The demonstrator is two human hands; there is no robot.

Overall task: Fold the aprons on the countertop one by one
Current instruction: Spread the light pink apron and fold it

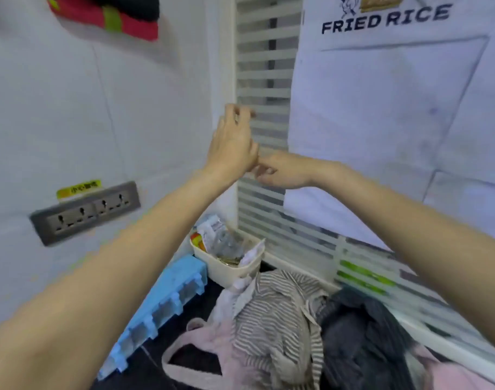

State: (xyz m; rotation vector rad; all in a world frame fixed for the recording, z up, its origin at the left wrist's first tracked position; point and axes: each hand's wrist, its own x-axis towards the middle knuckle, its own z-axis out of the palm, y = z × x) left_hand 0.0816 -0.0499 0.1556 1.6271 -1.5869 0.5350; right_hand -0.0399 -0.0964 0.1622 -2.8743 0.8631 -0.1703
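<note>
- We see no fold yet: the crumpled heap of striped, pink and dark cloth aprons [282, 327] lies unfolded on the black countertop [190, 302].
- High above the heap, our left hand [232, 144] and right hand [280, 171] touch, fingers loosely curled, seemingly holding nothing.

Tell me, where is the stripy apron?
The striped apron lies low in the middle of the head view, in the heap on the counter, between the pink apron and the dark apron.
</note>
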